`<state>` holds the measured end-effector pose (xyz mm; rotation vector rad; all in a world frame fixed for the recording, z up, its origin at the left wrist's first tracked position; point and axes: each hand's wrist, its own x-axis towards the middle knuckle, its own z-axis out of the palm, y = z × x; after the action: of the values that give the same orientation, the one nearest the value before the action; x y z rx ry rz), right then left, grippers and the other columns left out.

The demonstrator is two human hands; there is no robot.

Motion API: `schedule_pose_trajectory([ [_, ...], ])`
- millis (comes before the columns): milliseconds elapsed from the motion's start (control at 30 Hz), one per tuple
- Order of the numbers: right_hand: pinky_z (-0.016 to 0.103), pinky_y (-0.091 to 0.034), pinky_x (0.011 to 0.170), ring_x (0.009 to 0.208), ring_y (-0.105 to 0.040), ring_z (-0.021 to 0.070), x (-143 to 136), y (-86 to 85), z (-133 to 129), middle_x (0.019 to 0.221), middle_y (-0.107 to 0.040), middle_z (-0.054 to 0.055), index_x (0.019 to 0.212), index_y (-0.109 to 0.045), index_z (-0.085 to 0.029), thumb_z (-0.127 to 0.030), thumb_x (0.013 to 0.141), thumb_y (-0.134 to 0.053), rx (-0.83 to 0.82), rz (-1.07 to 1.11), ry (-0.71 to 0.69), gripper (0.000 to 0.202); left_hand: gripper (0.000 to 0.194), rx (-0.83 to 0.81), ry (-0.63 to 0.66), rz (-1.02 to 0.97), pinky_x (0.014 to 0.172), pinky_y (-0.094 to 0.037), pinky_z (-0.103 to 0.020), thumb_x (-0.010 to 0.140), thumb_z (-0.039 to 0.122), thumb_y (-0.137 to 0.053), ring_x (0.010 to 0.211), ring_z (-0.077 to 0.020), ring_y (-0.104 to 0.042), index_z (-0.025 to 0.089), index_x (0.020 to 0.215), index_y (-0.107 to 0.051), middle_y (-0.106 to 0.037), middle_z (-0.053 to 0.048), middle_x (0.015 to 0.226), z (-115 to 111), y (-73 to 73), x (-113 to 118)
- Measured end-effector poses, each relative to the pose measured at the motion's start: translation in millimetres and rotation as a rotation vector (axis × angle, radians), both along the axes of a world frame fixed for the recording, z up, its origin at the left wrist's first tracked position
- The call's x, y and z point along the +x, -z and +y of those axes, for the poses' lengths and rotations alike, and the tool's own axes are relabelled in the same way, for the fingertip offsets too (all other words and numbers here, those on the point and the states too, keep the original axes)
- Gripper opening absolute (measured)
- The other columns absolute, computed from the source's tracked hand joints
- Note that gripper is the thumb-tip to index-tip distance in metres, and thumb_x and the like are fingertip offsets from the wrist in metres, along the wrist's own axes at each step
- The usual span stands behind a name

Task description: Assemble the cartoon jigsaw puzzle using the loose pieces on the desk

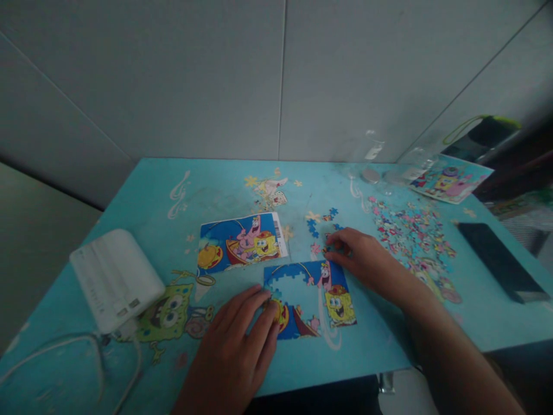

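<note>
Item: part-joined puzzle (340, 305), lower centre of the frame, on the desk (224, 187). Your left hand (239, 340): grip released, fingers at its left edge. Your right hand (360, 253): fingers bent beside loose pieces (311, 227); cannot tell whether grip contains one. Handling, presumably: light, thin, weak-jointed; steady flat, take pieces by opposite edges.

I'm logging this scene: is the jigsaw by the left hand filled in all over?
No, the jigsaw has a gap in its middle showing the tabletop.
</note>
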<state>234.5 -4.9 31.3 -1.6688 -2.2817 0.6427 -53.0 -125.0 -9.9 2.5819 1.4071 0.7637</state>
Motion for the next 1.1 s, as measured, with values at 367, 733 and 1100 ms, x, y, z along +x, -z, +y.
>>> schedule_pose_trajectory([
  [367,0.029,-0.046,0.066,0.074,-0.066,0.0178,-2,-2.8,4,0.087,-0.072,0.004,0.089,-0.070,-0.020,-0.027,0.089,-0.072,-0.010,-0.034,0.037,0.007,0.024,-0.019,0.004,-0.004,0.104,-0.051,-0.047,0.099,0.016,-0.057,0.128,-0.0278,-0.054,0.017,0.122,-0.063,-0.060,-0.012,0.131,0,-1.1,-1],
  [733,0.026,-0.047,0.067,0.075,-0.064,0.0153,-8,-18.8,-6,0.084,-0.073,0.001,0.086,-0.072,-0.021,-0.036,0.090,-0.073,-0.180,0.303,-0.010,0.016,0.023,-0.013,0.009,-0.013,0.103,-0.051,-0.047,0.099,0.015,-0.057,0.127,-0.0277,-0.054,0.015,0.121,-0.063,-0.060,-0.012,0.130,1,-3.3,1],
  [1100,0.026,-0.052,0.073,0.078,-0.063,0.0138,-25,-23.6,-24,0.090,-0.074,0.001,0.109,-0.075,-0.020,-0.037,0.096,-0.067,-0.538,0.441,-0.297,0.023,0.023,-0.031,-0.001,0.000,0.103,-0.051,-0.049,0.099,0.016,-0.056,0.127,-0.0284,-0.054,0.017,0.122,-0.063,-0.061,-0.012,0.129,1,-0.6,2],
])
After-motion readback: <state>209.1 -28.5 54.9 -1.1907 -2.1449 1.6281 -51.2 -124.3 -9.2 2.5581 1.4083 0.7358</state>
